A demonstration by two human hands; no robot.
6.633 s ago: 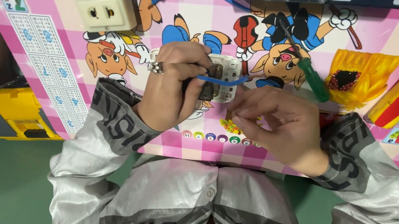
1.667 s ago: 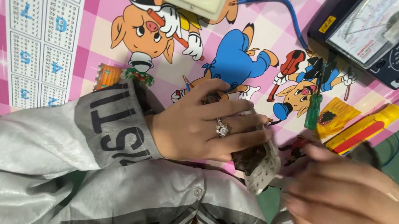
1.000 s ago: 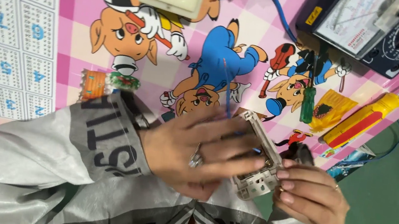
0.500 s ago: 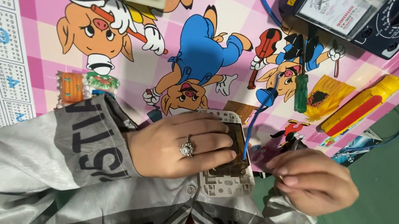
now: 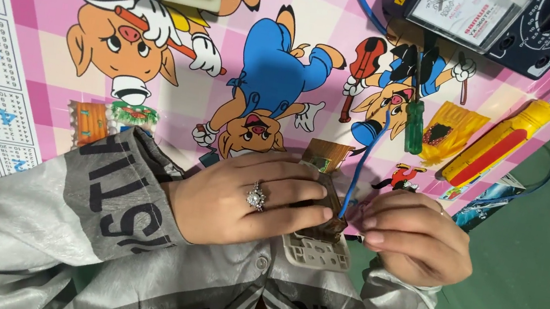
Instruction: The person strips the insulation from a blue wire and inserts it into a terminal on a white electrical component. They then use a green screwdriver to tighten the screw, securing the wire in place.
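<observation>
Low in the frame's centre, the left hand (image 5: 251,204) clamps the socket module (image 5: 318,232) steady at the counter (image 5: 35,38) edge, so the right hand (image 5: 416,237) can pinch the blue wire (image 5: 360,169) into its back.

Green screwdriver (image 5: 414,127) and yellow tool (image 5: 496,143) crowd the right hand (image 5: 416,237).

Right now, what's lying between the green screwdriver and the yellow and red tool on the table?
In the head view, a crumpled yellow packet lies between the green screwdriver and the yellow and red tool, on the pink cartoon mat.
</observation>
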